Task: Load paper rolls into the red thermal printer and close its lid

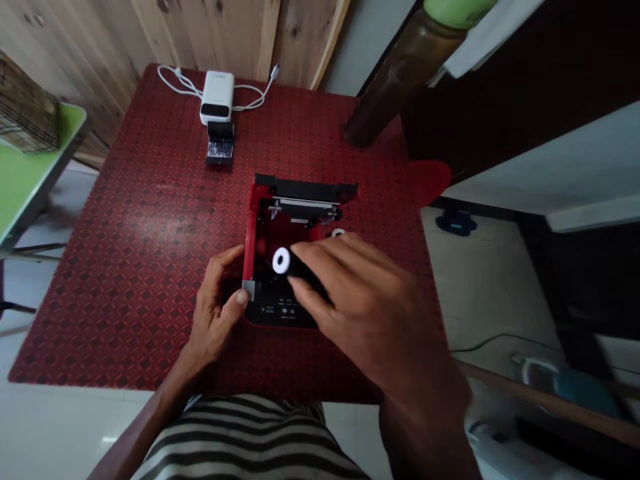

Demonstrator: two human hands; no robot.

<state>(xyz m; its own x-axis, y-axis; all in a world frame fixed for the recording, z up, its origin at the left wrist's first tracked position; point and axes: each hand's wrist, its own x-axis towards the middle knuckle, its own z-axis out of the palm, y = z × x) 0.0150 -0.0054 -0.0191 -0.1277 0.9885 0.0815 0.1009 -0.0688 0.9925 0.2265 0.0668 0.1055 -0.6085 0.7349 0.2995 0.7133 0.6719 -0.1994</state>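
A red-and-black label printer point(288, 313) stands on the table before me, its black lid point(306, 189) raised at the back. My left hand point(216, 308) grips its left side, with the thumb on the grey front corner and the fingers along the outer wall. Above the open inside, my right hand point(357, 293) is closed around a black ribbon roll point(304, 272) whose white hollow end points left. Past the knuckles shows a white ring point(339, 233); I cannot tell what it belongs to. The right hand covers the printer's right side.
On the patterned red table point(150, 300), a white power bank point(218, 93) with a white cable point(255, 100) lies at the back left. A dark, partly unrolled strip point(220, 143) is in front of it. A brown post point(390, 87) rises at the back right. A green table point(30, 180) stands left.
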